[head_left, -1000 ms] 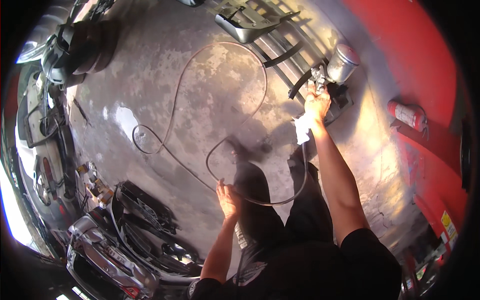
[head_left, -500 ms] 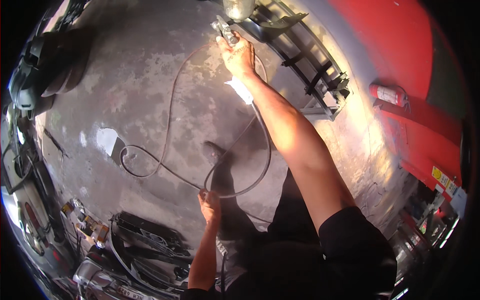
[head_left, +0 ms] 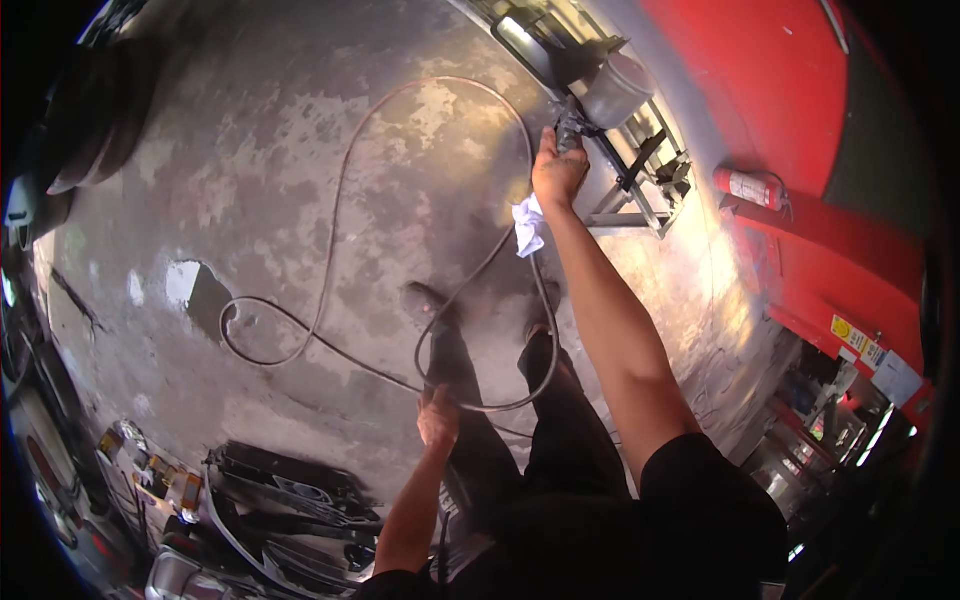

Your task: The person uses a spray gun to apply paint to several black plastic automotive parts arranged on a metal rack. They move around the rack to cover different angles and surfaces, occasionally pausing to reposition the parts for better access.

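Note:
My right hand (head_left: 560,178) is wrapped round the handle of a spray gun (head_left: 568,130), arm stretched out ahead. The gun's grey cup (head_left: 617,92) tilts to the right, in front of the metal stand. A white cloth (head_left: 528,226) hangs at the hose just below my right wrist. Close to my legs, my left hand (head_left: 438,418) is closed on the hose (head_left: 333,240), which loops widely over the floor and up toward the gun.
A metal stand (head_left: 640,215) with dark car parts (head_left: 528,48) is at the far right. Beyond it, a fire extinguisher (head_left: 750,188) lies by a red panel (head_left: 840,260). Black car parts (head_left: 290,485) are piled at the near left. My shoe (head_left: 424,300) stands inside the hose loop.
My right hand has swung the spray gun to the right and somewhat nearer, and its cup now leans right. My left hand has shifted slightly right with the hose.

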The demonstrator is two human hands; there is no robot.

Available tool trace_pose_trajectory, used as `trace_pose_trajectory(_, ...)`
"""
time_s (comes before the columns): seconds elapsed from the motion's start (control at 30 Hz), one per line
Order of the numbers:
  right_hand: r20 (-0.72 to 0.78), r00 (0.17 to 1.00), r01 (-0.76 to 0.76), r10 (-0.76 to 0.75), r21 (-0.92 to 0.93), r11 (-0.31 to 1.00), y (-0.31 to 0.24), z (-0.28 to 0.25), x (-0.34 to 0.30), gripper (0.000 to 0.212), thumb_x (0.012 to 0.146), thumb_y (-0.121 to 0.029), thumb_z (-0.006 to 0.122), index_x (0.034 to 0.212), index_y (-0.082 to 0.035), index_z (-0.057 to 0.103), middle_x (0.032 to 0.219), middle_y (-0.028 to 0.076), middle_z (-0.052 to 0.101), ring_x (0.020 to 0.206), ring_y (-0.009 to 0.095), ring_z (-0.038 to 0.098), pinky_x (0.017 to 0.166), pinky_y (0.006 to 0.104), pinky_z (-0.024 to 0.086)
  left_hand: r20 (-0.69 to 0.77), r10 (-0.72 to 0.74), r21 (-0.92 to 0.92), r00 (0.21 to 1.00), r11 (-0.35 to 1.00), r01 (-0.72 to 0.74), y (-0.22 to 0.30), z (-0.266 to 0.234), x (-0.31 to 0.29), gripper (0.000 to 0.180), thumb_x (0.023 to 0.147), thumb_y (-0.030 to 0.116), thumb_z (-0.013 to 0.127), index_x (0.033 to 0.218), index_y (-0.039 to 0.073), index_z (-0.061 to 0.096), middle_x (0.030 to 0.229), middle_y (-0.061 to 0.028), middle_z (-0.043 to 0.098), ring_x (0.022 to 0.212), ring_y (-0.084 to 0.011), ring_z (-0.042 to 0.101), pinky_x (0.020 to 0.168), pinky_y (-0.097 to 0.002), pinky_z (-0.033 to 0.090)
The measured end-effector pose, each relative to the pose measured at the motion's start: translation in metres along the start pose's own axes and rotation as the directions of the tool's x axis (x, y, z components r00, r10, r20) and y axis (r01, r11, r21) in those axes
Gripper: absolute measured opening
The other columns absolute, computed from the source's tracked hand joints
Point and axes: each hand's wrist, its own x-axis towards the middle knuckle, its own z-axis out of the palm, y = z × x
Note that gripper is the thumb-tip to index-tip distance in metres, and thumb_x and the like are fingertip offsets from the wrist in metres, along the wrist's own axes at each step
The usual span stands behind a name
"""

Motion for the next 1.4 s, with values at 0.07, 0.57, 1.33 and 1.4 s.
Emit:
trace_pose_trajectory(0.07,0.116,0.992,0.052,-0.052,0.011,0.999,-0.043,0.033,0.010,0.030,0.095,-0.033,0.070,0.107,-0.006,0.070,0.091,0.023,0.074,0.092,0.045,0.071,0.082,0.0534,0.053,0.015,0.018,-0.020,1.000,1.000,-0.018,0.002,-0.010,0.004,0.026,0.100,0.031,0.061,0.124,0.022,0.064,0.125,-0.0128,0.061,0.122,-0.0391,0.057,0.096,-0.0528,0.051)
trace_pose_trajectory(0.57,-0.098,0.992,-0.071,0.081,0.100,0.992,0.104,0.002,-0.035,0.037,0.099,-0.033,0.069,0.108,0.003,0.070,0.094,0.023,0.075,0.088,0.043,0.072,0.077,0.0495,0.054,-0.015,-0.029,-0.072,0.999,0.997,0.028,-0.010,-0.018,0.011,0.023,0.101,0.022,0.056,0.123,0.018,0.060,0.151,-0.0224,0.050,0.120,-0.0482,0.061,0.095,-0.0549,0.053)
trace_pose_trajectory(1.33,0.377,0.926,-0.106,-0.007,0.278,0.955,-0.093,0.043,0.182,0.032,0.092,-0.037,0.078,0.089,-0.005,0.073,0.070,0.005,0.066,0.054,0.016,0.057,0.049,0.0332,0.044,-0.469,0.069,-0.108,0.881,0.985,-0.134,0.111,-0.159,0.050,0.022,0.087,0.018,0.077,0.108,0.011,0.076,0.136,-0.0179,0.052,0.123,-0.0374,0.056,0.101,-0.0461,0.049)
trace_pose_trajectory(1.4,0.073,0.990,0.113,-0.124,0.145,0.983,-0.097,0.051,0.222,0.039,0.092,-0.043,0.074,0.093,-0.005,0.076,0.075,0.016,0.071,0.071,0.033,0.068,0.066,0.0433,0.052,-0.449,0.067,-0.086,0.891,0.989,-0.118,0.122,-0.164,0.068,0.021,0.087,0.020,0.078,0.107,0.010,0.076,0.140,-0.0180,0.052,0.127,-0.0379,0.054,0.103,-0.0466,0.049)
